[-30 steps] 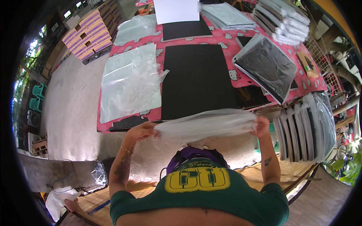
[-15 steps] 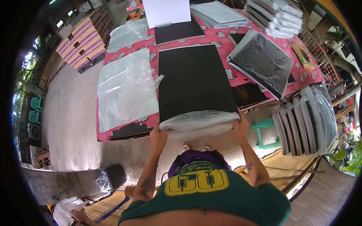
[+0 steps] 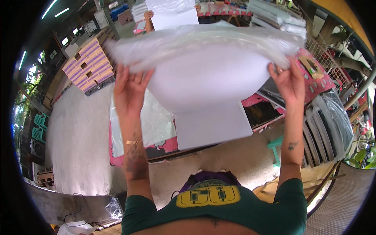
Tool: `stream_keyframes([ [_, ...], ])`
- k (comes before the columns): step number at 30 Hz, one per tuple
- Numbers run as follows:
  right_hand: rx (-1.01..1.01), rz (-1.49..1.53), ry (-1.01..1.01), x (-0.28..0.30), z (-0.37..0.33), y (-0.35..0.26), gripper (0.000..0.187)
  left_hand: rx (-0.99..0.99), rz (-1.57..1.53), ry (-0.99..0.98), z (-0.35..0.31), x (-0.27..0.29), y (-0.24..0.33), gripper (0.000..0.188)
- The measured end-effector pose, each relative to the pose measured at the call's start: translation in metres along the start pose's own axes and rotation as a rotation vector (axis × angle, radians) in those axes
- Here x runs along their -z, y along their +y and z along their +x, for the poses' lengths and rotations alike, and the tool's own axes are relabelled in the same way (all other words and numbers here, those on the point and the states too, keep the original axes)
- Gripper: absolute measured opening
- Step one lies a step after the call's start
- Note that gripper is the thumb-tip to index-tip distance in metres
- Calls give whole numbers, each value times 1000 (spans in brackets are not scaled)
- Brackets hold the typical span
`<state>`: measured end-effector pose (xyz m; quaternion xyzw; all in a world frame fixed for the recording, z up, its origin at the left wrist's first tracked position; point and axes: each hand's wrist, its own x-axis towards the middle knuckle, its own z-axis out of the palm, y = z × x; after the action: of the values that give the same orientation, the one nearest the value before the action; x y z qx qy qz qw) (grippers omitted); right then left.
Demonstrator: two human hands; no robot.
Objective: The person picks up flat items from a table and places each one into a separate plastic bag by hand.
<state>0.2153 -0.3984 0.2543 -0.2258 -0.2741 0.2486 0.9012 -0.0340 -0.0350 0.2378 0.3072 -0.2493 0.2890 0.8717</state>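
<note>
Both my arms are raised over the table. Between my hands arches a clear plastic bag (image 3: 219,39), blurred by motion along its far side. My left hand (image 3: 131,84) has its fingers curled at the bag's left edge. At the right edge, my right hand (image 3: 289,81) grips the plastic between thumb and fingers. Beneath the plastic bulges a white surface (image 3: 211,78), bent upward. A flat white panel (image 3: 213,127) lies below it at the table's near edge. Whether the two white parts are one piece, I cannot tell.
Clear plastic sheets (image 3: 158,121) lie left on the pink patterned table (image 3: 168,145). Plastic-wrapped panels (image 3: 325,129) stand at the right. Across the table, another person's hands (image 3: 149,15) hold a white sheet (image 3: 175,18). Stacked boxes (image 3: 89,64) stand at the far left.
My hands have risen and moved apart, away from the table's near edge, lifting the plastic. White surfaces now show where the black panel was. The other person's hands have come into view.
</note>
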Motion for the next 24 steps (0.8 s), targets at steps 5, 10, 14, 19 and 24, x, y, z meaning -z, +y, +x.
stream_keyframes([
  [5,-75,-4,178,65,71,38,18,20,118,504,50,69,-41,19],
  [10,-174,56,402,142,75,106,13,160,31,758,2,209,-88,20],
  [14,-339,140,429,213,45,187,8,157,-32,889,-87,301,-95,15],
  [19,-189,-363,588,311,-7,168,23,358,600,897,-96,269,-144,23],
  [24,31,-814,273,237,31,176,32,240,1402,476,-13,219,-130,33],
])
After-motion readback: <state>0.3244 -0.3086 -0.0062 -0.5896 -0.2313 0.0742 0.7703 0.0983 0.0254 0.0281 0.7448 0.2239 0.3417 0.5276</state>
